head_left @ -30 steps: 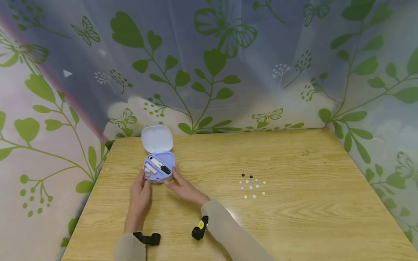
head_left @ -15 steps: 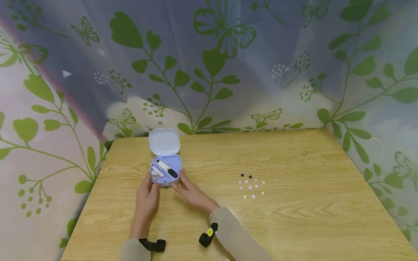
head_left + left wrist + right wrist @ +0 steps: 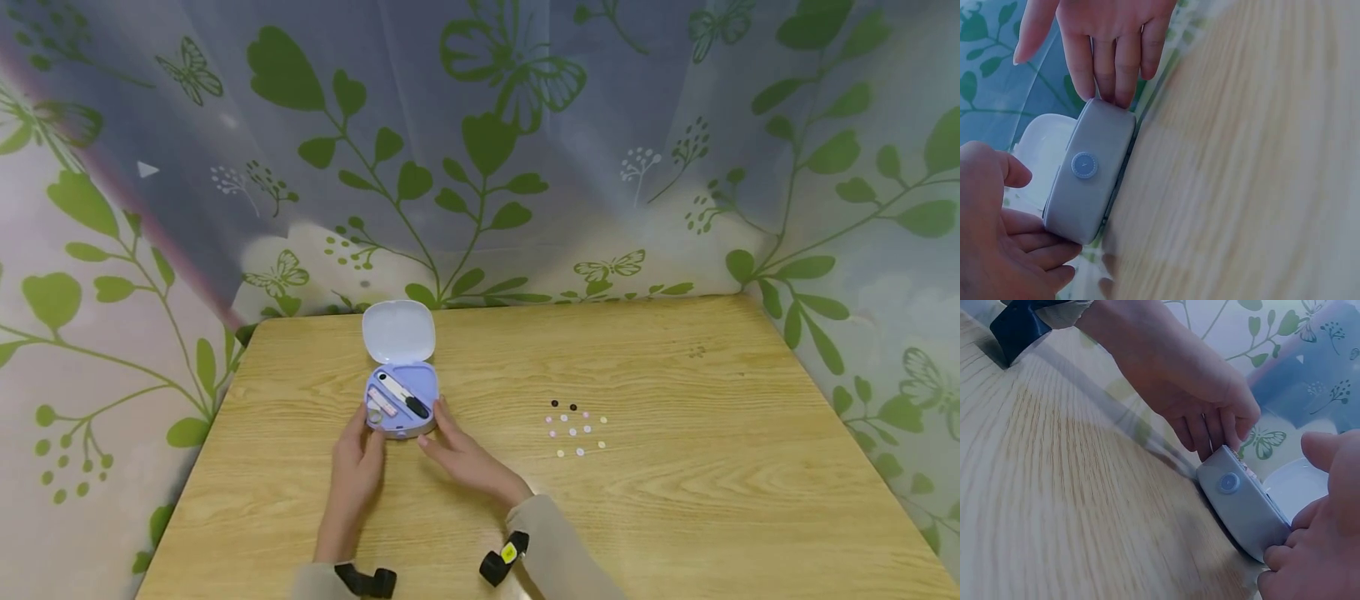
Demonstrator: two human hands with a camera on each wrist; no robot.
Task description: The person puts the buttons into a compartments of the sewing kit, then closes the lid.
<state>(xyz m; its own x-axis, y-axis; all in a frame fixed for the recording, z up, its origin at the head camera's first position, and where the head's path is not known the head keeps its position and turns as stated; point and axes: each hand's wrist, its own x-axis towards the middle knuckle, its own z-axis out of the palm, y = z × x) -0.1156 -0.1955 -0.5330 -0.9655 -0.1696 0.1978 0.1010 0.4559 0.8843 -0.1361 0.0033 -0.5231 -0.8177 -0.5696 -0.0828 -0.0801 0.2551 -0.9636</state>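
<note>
A lilac sewing box (image 3: 401, 432) has its whitish lid (image 3: 399, 332) raised at the back. In its compartments lie a slim white tool with a black end (image 3: 403, 395), a pink-and-white strip (image 3: 382, 402) and a small ring-like piece (image 3: 375, 415). My left hand (image 3: 357, 467) touches the box's left side with nearly straight fingers. On the opposite side, the fingers of my right hand (image 3: 472, 462) press against it. Both thumbs stand off the box in the wrist views. A round button-like catch (image 3: 1084, 165) shows on its front.
Several small buttons (image 3: 573, 432) in black, pink, white and yellow lie on the wooden table (image 3: 712, 492), to the right of the box. A leaf-patterned curtain (image 3: 480, 208) hangs behind the table and along its sides.
The box has slid to the right and slightly toward me, with both hands staying at its sides. Its lid stays raised. The buttons lie as before.
</note>
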